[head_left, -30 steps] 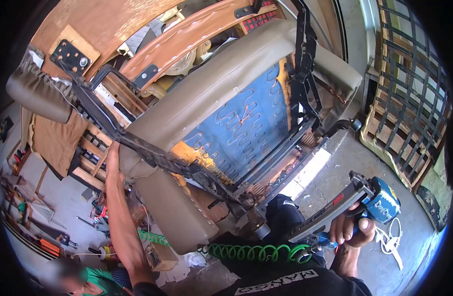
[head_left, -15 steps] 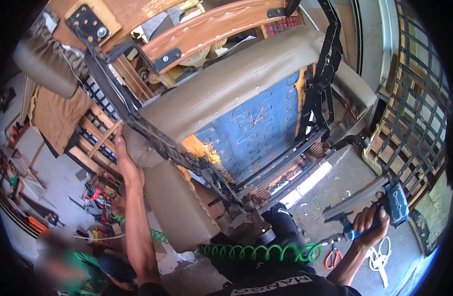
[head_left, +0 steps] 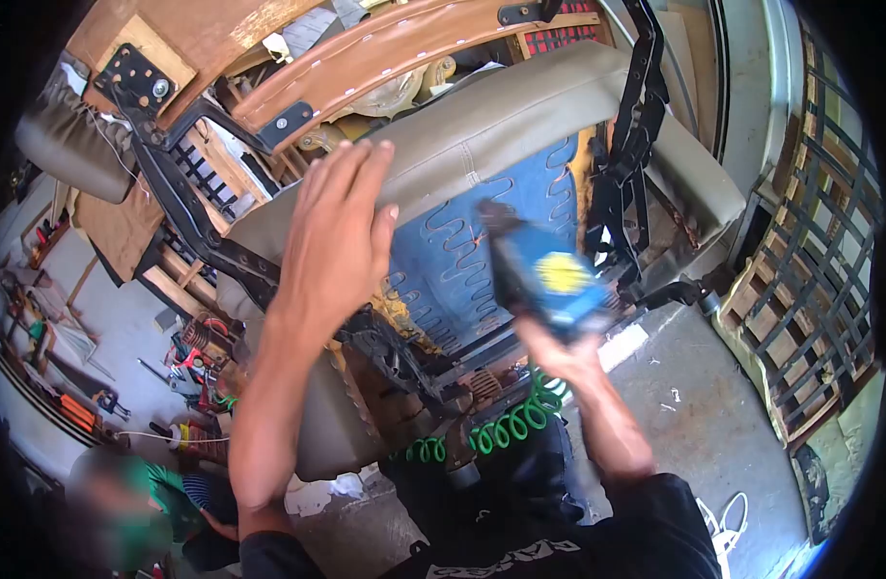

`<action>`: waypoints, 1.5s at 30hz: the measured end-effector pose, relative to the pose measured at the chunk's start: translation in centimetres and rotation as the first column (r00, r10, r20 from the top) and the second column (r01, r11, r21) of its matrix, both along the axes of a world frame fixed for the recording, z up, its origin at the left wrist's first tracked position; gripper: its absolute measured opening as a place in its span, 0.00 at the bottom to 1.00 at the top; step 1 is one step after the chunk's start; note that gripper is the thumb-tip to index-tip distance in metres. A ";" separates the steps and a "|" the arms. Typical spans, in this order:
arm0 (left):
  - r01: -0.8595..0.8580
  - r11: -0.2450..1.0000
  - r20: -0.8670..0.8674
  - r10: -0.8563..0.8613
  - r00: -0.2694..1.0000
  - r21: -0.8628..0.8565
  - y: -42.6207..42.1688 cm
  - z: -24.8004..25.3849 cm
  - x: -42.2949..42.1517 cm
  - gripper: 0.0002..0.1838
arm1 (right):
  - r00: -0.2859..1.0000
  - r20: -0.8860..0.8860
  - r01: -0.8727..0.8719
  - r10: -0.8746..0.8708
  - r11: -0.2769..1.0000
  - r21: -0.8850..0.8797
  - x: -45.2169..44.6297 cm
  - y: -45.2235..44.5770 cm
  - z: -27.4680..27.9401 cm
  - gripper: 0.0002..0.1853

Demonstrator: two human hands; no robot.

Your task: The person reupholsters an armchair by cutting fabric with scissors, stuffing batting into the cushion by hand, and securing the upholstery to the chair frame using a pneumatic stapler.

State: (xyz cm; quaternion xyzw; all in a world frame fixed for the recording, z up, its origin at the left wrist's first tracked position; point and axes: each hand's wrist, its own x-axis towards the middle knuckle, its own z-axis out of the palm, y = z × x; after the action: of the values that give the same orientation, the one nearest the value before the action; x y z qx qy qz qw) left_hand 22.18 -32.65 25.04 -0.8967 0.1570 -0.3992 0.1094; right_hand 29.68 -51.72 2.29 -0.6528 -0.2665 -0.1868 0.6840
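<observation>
Wrapped round a blue air staple gun (head_left: 554, 275), my right hand (head_left: 562, 352) is blurred by motion over the seat's underside. A green coiled hose (head_left: 515, 429) runs from below that hand across my lap. My left hand (head_left: 337, 227) is raised with its fingers stretched out and nothing in it. Behind it is the upturned seat frame, with taupe upholstery (head_left: 443, 150), a blue backing sheet (head_left: 433, 246) under wavy springs, and black metal side brackets (head_left: 636, 145). Whether the left hand touches the upholstery I cannot tell.
A webbed wooden frame (head_left: 800, 289) leans at the right. A tan padded rail (head_left: 385, 58) lies beyond the seat. Tools (head_left: 187, 362) and orange-handled items (head_left: 76, 413) are scattered at left. Another person in green (head_left: 168, 492) is at lower left. A white cord (head_left: 728, 526) lies at lower right.
My right hand has swung the staple gun from the lower right up and left, over the seat. My left hand has left the side of the seat and moved right, in front of it.
</observation>
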 end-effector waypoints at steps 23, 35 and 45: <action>-0.541 0.841 -0.231 0.526 0.818 0.000 1.0 -1.4 3.5 0.53 | 0.992 0.100 -0.067 0.073 0.995 -0.067 -0.2 9.4 4.6 0.25; -0.520 0.854 -0.219 0.502 0.837 -0.030 1.1 -1.6 3.4 0.52 | 0.999 -0.015 0.048 -0.049 0.995 -0.088 2.1 3.4 5.6 0.09; -0.527 0.849 -0.215 0.508 0.834 -0.038 1.0 -1.7 3.5 0.52 | 0.999 0.031 -0.006 0.008 0.999 -0.052 3.0 4.4 5.6 0.11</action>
State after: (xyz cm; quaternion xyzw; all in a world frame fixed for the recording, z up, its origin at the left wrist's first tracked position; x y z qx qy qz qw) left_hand 25.69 -31.61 23.31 -0.9448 -0.1006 -0.2710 0.1544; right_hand 32.64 -47.29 7.92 -0.6663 -0.2842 -0.1877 0.6634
